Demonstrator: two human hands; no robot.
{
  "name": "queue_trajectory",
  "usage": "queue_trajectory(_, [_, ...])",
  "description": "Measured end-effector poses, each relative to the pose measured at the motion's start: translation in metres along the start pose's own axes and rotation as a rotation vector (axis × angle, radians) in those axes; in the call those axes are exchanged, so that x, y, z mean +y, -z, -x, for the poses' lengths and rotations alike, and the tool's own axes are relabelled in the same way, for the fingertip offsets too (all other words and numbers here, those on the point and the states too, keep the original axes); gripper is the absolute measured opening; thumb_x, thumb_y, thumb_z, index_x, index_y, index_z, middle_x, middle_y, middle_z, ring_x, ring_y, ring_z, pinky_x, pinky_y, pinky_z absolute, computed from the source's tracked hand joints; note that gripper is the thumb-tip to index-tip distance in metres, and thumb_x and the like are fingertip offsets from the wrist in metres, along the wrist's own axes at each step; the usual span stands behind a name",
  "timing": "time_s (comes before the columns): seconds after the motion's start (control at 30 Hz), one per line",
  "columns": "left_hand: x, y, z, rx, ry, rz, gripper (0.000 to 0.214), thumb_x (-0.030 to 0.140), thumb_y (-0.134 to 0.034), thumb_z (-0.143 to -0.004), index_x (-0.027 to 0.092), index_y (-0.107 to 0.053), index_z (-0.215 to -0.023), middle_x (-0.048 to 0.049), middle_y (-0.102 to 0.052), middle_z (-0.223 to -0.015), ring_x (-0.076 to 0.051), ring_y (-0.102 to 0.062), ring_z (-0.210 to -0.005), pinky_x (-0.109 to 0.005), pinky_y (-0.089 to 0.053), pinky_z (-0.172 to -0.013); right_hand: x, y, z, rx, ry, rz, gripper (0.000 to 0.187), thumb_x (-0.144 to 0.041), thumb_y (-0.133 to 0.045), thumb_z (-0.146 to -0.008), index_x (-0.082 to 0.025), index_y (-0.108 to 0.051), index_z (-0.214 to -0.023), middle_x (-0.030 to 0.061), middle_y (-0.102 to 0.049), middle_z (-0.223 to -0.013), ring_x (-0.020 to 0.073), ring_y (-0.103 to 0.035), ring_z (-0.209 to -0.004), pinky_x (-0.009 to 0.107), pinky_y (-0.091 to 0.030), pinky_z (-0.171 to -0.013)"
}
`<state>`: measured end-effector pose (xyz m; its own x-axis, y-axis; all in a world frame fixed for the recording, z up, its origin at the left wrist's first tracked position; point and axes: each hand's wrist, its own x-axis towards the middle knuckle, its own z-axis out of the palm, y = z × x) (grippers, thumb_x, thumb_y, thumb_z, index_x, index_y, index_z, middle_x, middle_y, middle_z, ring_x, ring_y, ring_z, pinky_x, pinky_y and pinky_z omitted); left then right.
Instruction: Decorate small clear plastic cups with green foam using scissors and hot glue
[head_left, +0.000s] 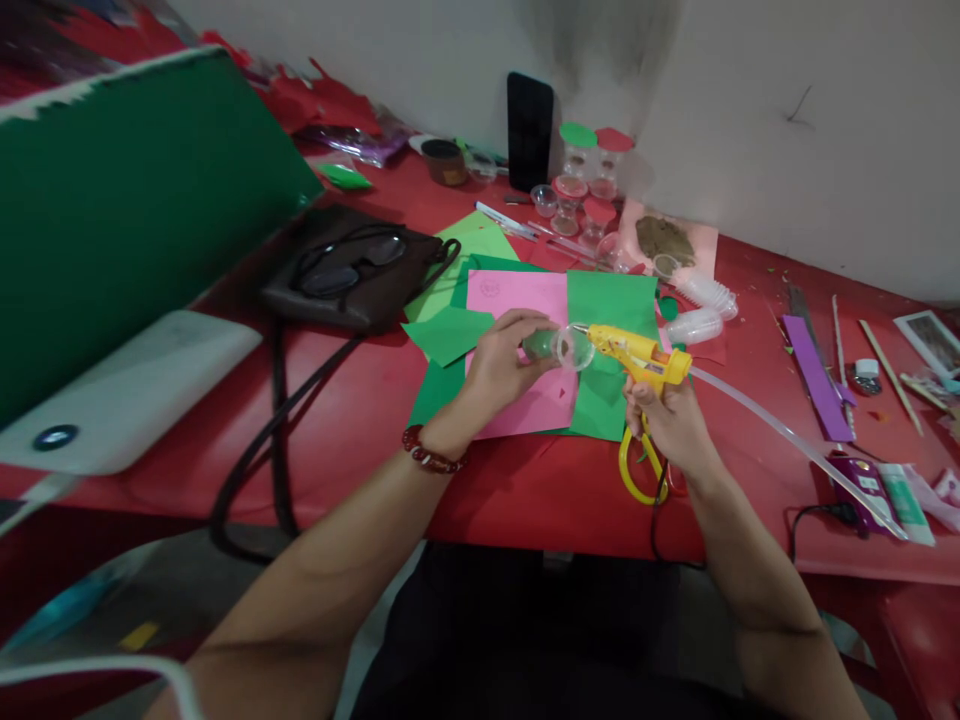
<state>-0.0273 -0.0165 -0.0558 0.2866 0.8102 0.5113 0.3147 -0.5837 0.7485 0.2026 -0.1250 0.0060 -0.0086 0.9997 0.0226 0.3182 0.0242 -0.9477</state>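
Note:
My left hand (504, 362), with a beaded bracelet on its wrist, is closed on a small clear plastic cup (574, 347) whose far part looks green. The cup lies on its side in the air, its round rim facing right. In my right hand (666, 415) is a yellow hot glue gun (634, 352), its nozzle at the cup's rim; whether they touch I cannot tell. A long clear glue stick (787, 432) sticks out of the gun's back. Below are a pink sheet (517, 400) and green paper (611, 290). Yellow-handled scissors (630, 480) lie under my right hand.
Small cup pieces with green and red tops (578, 136) stand by the wall beside a phone (529, 130). Stacked clear cups (697, 305) lie to the right. A dark bag (352, 300) with glasses on it is at left. A purple strip (817, 375) lies far right.

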Motion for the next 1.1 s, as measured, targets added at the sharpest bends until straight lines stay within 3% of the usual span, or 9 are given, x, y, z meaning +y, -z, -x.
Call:
queue_trajectory(0.53, [-0.001,0.000,0.000,0.011,-0.022,-0.018,0.035,0.018,-0.087,-0.079,0.022,-0.076,-0.112,-0.0091,-0.073,-0.120,-0.022,-0.072,-0.107,-0.038,-0.062,-0.094,-0.015,-0.002,0.003,-0.063,0.024,0.003,0.069,-0.090,-0.056,-0.084,-0.023,-0.056,-0.071,-0.0052,-0.052,-0.044,0.0096,-0.048,-0.037,0.023,-0.040,-0.042])
queue_trajectory(1.1, [0.002,0.002,0.000,-0.016,0.002,-0.008,0.035,0.017,-0.085,-0.080,0.022,-0.076,-0.114,-0.0102,-0.073,-0.122,-0.022,-0.071,-0.108,-0.039,-0.064,-0.092,-0.005,0.001,0.002,-0.012,0.022,0.037,0.064,-0.082,-0.056,-0.091,-0.023,-0.054,-0.067,-0.0038,-0.052,-0.045,0.0106,-0.050,-0.039,0.024,-0.040,-0.044])
